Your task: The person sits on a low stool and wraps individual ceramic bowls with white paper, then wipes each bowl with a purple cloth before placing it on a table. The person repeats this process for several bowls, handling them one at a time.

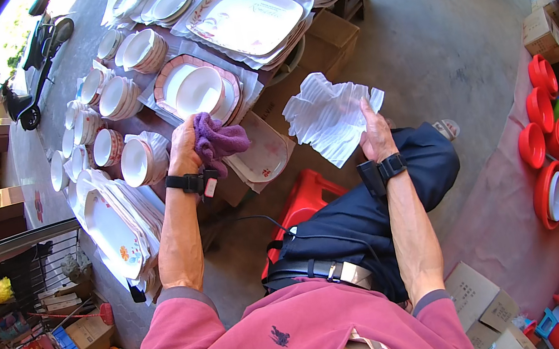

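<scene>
My left hand (183, 148) grips a bunched purple cloth (220, 141) beside a white bowl (199, 91). That bowl rests on a pink-rimmed plate (164, 86) at the table's near edge. Out to the right, my right hand (375, 133) pinches a crumpled sheet of white foam wrap (327, 113) by its edge. Stacks of patterned bowls (136, 160) stand to the left of the cloth. A rectangular plate with red flowers (269, 157) lies lower down, between my two hands.
Rectangular plates (245, 17) are piled at the back, with foam between them. More plates (114, 226) stand at the left. Below me is a red plastic stool (310, 197). Cardboard boxes (327, 40) sit under the table, and red basins (532, 145) line the right side.
</scene>
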The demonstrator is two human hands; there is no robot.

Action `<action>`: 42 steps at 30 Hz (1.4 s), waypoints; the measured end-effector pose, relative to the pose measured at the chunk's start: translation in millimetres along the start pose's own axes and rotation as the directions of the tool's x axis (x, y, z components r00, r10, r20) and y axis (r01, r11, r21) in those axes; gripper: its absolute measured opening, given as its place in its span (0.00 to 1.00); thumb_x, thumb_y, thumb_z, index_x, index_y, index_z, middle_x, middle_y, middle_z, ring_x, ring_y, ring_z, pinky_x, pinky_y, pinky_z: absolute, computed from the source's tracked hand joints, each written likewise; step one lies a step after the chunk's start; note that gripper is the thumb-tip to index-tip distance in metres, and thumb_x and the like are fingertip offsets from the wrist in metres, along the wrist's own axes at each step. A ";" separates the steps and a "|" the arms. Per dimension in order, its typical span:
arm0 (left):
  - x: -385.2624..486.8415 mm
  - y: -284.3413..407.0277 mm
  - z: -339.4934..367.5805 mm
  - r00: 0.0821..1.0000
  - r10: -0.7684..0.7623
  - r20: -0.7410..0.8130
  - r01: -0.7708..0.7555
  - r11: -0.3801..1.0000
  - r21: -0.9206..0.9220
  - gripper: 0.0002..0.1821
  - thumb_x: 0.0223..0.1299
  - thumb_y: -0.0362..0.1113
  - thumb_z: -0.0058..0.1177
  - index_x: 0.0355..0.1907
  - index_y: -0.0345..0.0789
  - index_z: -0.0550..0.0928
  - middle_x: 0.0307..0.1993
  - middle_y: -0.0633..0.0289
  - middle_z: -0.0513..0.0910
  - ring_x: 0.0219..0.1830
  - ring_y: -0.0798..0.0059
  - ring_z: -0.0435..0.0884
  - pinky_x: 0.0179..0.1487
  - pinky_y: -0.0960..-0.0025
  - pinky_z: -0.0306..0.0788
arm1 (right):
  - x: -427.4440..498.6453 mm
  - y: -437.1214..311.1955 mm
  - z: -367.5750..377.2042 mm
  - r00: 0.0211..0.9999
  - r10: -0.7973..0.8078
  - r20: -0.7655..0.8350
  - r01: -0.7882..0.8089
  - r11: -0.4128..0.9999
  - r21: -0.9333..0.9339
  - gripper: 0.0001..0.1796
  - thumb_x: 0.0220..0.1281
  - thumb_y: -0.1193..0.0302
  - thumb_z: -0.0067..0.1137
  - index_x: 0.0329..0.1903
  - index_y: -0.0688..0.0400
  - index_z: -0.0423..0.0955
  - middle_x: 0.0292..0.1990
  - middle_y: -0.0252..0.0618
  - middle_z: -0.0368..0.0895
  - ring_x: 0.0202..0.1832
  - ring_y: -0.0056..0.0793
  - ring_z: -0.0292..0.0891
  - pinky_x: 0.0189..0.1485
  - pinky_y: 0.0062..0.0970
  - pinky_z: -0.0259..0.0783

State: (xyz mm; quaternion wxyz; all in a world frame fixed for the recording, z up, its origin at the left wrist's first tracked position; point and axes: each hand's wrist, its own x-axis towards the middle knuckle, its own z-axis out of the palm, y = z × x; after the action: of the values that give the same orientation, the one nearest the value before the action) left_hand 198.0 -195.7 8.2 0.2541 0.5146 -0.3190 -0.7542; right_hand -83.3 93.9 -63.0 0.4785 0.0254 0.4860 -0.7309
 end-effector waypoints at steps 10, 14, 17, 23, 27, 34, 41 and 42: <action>-2.2 -6.0 -1.6 1.000 0.011 0.008 -0.011 1.000 0.014 0.12 0.71 0.40 0.55 0.38 0.31 0.79 0.31 0.54 0.83 0.34 0.59 0.86 0.42 0.53 0.85 | -1.7 -1.4 2.0 1.000 0.009 -0.011 -0.009 1.000 0.009 0.25 0.78 0.54 0.51 0.62 0.61 0.74 0.57 0.41 0.83 0.57 0.33 0.79 0.62 0.35 0.75; -9.5 -7.6 2.0 1.000 0.008 0.010 -0.008 0.999 0.035 0.18 0.73 0.45 0.53 0.41 0.27 0.80 0.33 0.50 0.84 0.34 0.58 0.87 0.42 0.55 0.86 | -1.7 -0.2 -1.5 0.999 0.040 -0.008 -0.040 0.999 0.019 0.25 0.78 0.54 0.52 0.62 0.61 0.75 0.56 0.42 0.83 0.57 0.33 0.80 0.61 0.35 0.75; -27.4 -7.5 7.0 1.000 0.001 0.031 -0.003 0.997 0.072 0.25 0.74 0.54 0.52 0.41 0.28 0.80 0.33 0.50 0.85 0.34 0.58 0.87 0.41 0.55 0.86 | 3.0 3.3 -8.1 0.999 0.032 0.011 -0.031 0.999 -0.020 0.31 0.75 0.51 0.55 0.65 0.65 0.70 0.59 0.43 0.79 0.58 0.36 0.77 0.61 0.41 0.74; -75.5 -30.5 42.5 0.981 -0.159 0.111 0.140 0.976 0.168 0.32 0.69 0.66 0.53 0.34 0.33 0.79 0.28 0.54 0.84 0.24 0.63 0.85 0.29 0.58 0.84 | 10.5 9.9 -15.1 0.997 0.056 -0.048 -0.061 0.993 -0.097 0.34 0.72 0.50 0.59 0.66 0.65 0.68 0.60 0.41 0.78 0.57 0.35 0.77 0.59 0.43 0.74; -67.4 -70.8 85.8 0.858 -0.291 0.424 0.286 0.955 0.076 0.21 0.68 0.53 0.62 0.37 0.35 0.80 0.25 0.64 0.82 0.24 0.74 0.82 0.30 0.70 0.80 | 2.6 8.3 -13.9 0.997 0.058 0.058 -0.047 0.984 -0.174 0.32 0.71 0.52 0.61 0.65 0.64 0.71 0.59 0.40 0.79 0.54 0.31 0.79 0.54 0.40 0.76; -13.2 -128.1 110.5 0.940 0.261 0.221 -0.291 0.273 0.917 0.34 0.62 0.50 0.61 0.59 0.22 0.77 0.48 0.49 0.85 0.47 0.65 0.84 0.49 0.67 0.77 | -2.5 1.0 -22.9 0.998 0.043 0.051 -0.038 0.994 -0.099 0.31 0.71 0.54 0.62 0.64 0.64 0.72 0.58 0.39 0.79 0.55 0.31 0.78 0.58 0.39 0.74; -29.9 -123.7 73.2 0.906 -0.259 0.335 -0.012 0.775 0.632 0.41 0.66 0.67 0.57 0.53 0.25 0.81 0.37 0.60 0.84 0.33 0.82 0.78 0.36 0.73 0.74 | 8.9 -2.1 -34.6 0.997 0.074 0.023 -0.075 0.994 0.082 0.31 0.69 0.53 0.64 0.63 0.62 0.72 0.62 0.36 0.76 0.61 0.31 0.73 0.59 0.37 0.70; -36.6 -127.2 73.9 0.918 -0.227 0.327 0.015 0.841 0.540 0.46 0.63 0.73 0.53 0.55 0.25 0.80 0.36 0.62 0.82 0.33 0.81 0.77 0.37 0.73 0.75 | 10.3 -2.9 -34.6 0.996 0.079 0.038 -0.081 0.994 0.072 0.32 0.68 0.53 0.65 0.64 0.62 0.71 0.63 0.36 0.75 0.62 0.31 0.72 0.60 0.37 0.69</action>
State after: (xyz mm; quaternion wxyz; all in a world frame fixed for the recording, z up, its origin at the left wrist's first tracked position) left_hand 134.1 -68.5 -44.1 -0.0123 0.4288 -0.5224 -0.7369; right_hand -105.7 112.6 -84.4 0.5145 0.0497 0.4488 -0.7289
